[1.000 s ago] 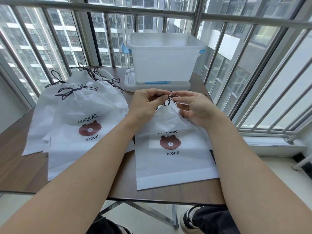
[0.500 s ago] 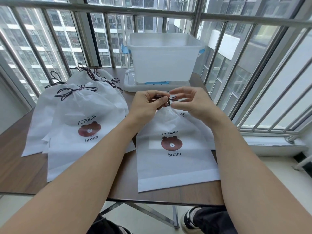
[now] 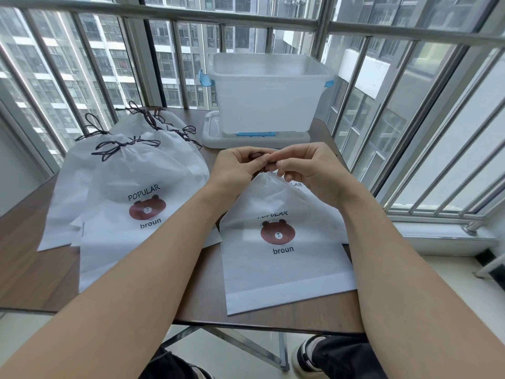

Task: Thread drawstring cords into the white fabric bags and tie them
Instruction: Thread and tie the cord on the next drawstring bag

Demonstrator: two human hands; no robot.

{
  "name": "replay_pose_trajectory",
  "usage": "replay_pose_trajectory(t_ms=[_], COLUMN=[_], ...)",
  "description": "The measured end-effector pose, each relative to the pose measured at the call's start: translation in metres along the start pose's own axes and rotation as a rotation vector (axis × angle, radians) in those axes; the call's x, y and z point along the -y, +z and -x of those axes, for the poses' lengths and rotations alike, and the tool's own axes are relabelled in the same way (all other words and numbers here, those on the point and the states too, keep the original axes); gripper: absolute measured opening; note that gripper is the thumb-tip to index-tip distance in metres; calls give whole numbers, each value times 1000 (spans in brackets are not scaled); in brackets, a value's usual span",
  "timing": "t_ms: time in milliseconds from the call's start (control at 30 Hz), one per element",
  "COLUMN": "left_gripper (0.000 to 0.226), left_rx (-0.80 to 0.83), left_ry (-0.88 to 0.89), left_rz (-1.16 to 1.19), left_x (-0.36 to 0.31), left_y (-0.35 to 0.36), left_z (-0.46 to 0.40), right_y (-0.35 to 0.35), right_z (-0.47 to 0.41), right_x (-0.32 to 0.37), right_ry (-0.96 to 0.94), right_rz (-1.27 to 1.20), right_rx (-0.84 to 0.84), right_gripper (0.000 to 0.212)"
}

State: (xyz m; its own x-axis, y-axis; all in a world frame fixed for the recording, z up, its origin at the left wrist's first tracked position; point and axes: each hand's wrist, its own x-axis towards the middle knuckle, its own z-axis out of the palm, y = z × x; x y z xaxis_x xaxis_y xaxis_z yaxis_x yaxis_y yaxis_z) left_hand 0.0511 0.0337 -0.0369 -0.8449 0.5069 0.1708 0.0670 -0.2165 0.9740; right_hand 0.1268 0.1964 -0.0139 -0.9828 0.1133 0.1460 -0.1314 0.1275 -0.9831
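A white fabric bag [image 3: 284, 258] with a brown bear print lies on the table in front of me, its mouth gathered to a point. My left hand [image 3: 235, 168] and my right hand [image 3: 308, 170] meet just above that gathered mouth. Both pinch the dark drawstring cord [image 3: 259, 155], of which only short bits show between the fingers. Another white bag [image 3: 296, 184] peeks out from under the right hand. To the left lies a pile of tied bags [image 3: 131, 187], each closed with a dark bow [image 3: 120, 146].
A translucent plastic storage box [image 3: 267, 97] with blue latches stands on its lid [image 3: 216, 135] at the back of the brown table [image 3: 35, 269]. Metal window bars run behind and along the right. My shoes and the table frame show below the front edge.
The bag's mouth has been drawn tighter and lifted slightly. My hands have closed in on each other over it, and the loose cord loops seen earlier are now hidden in my fingers.
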Motion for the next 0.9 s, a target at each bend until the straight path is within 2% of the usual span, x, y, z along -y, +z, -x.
replay_pose_trajectory(t_ms=[133, 300, 400, 467, 567, 733, 900], left_gripper=[9, 10, 10, 10, 9, 12, 20], left_rx=[-16, -2, 8, 12, 18, -36, -27], left_ry=[-63, -112, -107, -93, -54, 149, 342], left_rz=[64, 111, 107, 101, 72, -227, -492], left_x=[-2, -3, -3, -4, -5, -5, -2], left_y=[-1, -1, -3, -3, -4, -3, -5], left_z=[0, 1, 0, -1, 0, 1, -2], right_y=[2, 12, 16, 13, 14, 16, 21], right_z=[-1, -4, -7, -8, -6, -8, -10], right_x=[-1, -7, -9, -11, -12, -14, -17], right_ry=[-1, -82, -97, -103, -79, -74, -198], right_rz=[18, 103, 114, 139, 180, 223, 524], right_rx=[29, -128, -203, -197, -121, -171, -319], right_gripper=[16, 10, 21, 26, 17, 12, 20])
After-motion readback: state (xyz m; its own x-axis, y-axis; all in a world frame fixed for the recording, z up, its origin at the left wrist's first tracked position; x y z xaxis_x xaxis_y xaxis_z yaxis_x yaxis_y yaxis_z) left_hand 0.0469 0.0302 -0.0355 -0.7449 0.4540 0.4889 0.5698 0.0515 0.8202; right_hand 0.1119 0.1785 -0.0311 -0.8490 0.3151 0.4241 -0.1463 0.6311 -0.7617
